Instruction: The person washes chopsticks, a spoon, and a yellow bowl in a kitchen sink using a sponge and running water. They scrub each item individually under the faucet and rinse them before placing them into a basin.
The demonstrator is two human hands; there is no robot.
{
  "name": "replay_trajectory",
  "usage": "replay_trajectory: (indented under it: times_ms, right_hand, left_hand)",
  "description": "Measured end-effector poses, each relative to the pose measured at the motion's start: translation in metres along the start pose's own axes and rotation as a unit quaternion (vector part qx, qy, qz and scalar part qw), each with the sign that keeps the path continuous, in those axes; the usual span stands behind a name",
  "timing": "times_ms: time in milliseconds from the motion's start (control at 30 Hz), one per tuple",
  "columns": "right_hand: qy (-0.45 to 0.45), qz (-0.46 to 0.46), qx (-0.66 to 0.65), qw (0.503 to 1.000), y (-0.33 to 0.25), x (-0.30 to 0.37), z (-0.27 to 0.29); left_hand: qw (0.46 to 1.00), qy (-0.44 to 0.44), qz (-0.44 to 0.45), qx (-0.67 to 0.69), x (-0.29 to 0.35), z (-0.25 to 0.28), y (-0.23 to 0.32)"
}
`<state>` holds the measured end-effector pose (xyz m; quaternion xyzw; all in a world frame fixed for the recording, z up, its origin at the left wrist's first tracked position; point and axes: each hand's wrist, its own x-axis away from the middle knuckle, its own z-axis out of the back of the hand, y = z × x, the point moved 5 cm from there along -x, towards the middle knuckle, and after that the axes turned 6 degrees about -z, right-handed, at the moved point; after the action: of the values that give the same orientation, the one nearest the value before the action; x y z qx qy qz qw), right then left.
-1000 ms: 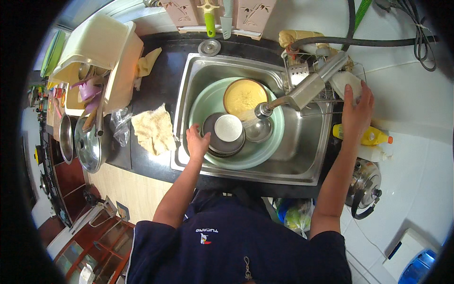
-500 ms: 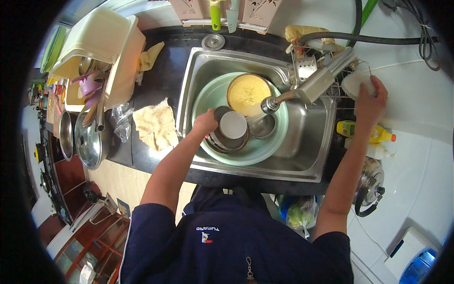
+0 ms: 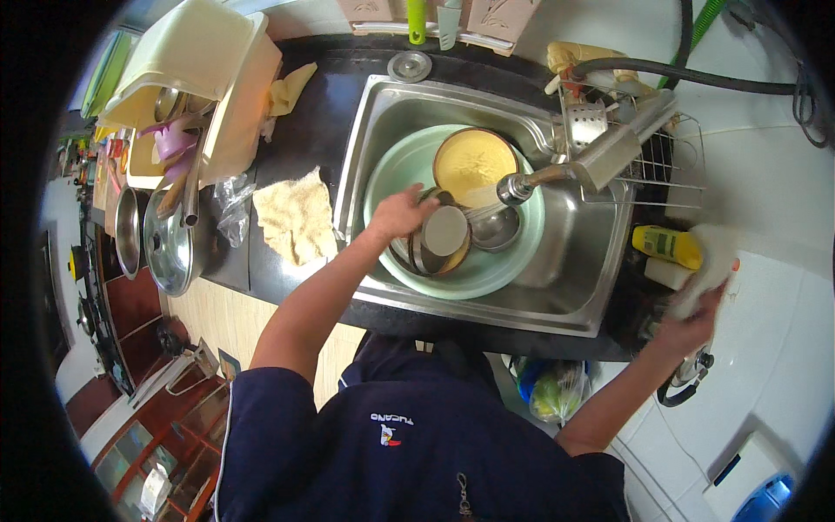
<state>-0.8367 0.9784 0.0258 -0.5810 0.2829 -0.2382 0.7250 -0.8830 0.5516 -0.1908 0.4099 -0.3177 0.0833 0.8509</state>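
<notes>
In the sink [image 3: 570, 313] stands a pale green basin [image 3: 376, 174] with several bowls in it. One brown-rimmed bowl [image 3: 474, 161] is full of yellowish water, and water from the faucet [image 3: 515, 189] sprays beside it. My left hand [image 3: 403, 213] is over the basin's left part, fingers bent round the rim of a small dark bowl [image 3: 433, 197]. A white round-bottomed bowl [image 3: 444, 230] sits tilted on the stack just below. Off the sink's right side, my right hand [image 3: 687, 326] is closed on a whitish flat piece [image 3: 715, 261], smeared by motion; its kind is unclear.
A wire rack [image 3: 670, 165] stands behind right, with a yellow bottle [image 3: 668, 245] below it. A metal kettle [image 3: 691, 374] is partly behind my right hand. Left of the sink lie a beige cloth [image 3: 294, 217], a plastic bag [image 3: 233, 209] and a cream utensil box [image 3: 239, 96].
My right hand has come down and nearer, from the wire rack to beside the yellow bottle, with the whitish piece. My left hand has moved up from the stack's left edge to the small bowl.
</notes>
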Motion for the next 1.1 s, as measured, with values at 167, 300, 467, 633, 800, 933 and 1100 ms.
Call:
replay_trajectory:
  times_ms: [167,300,467,633,800,933,1100]
  right_hand:
    - [-0.15,-0.44,-0.193,0.864,0.13,0.103,-0.035]
    - [-0.203,-0.571,-0.17,0.777,0.191,0.18,-0.078]
    - [-0.23,-0.628,-0.181,0.721,0.179,0.179,-0.122]
    - [-0.248,-0.616,-0.103,0.74,0.191,0.165,-0.118]
    - [-0.218,-0.656,-0.108,0.715,0.197,0.188,-0.095]
    - [-0.219,-0.655,-0.097,0.717,0.205,0.2,-0.08]
    - [-0.221,-0.654,-0.115,0.715,0.214,0.202,-0.076]
  left_hand:
    - [0.978,0.023,0.057,0.2,-0.012,-0.005,-0.073]
    - [0.985,0.006,0.05,0.162,-0.018,-0.011,-0.09]
    - [0.992,0.002,0.066,0.104,-0.022,-0.001,-0.092]
    - [0.999,0.038,-0.01,-0.016,-0.074,0.014,-0.08]
    - [0.984,0.133,-0.11,-0.036,-0.141,-0.007,-0.045]
    - [0.989,0.128,0.003,-0.069,-0.152,-0.013,-0.017]
    - [0.975,0.167,-0.071,-0.13,-0.147,-0.008,0.002]
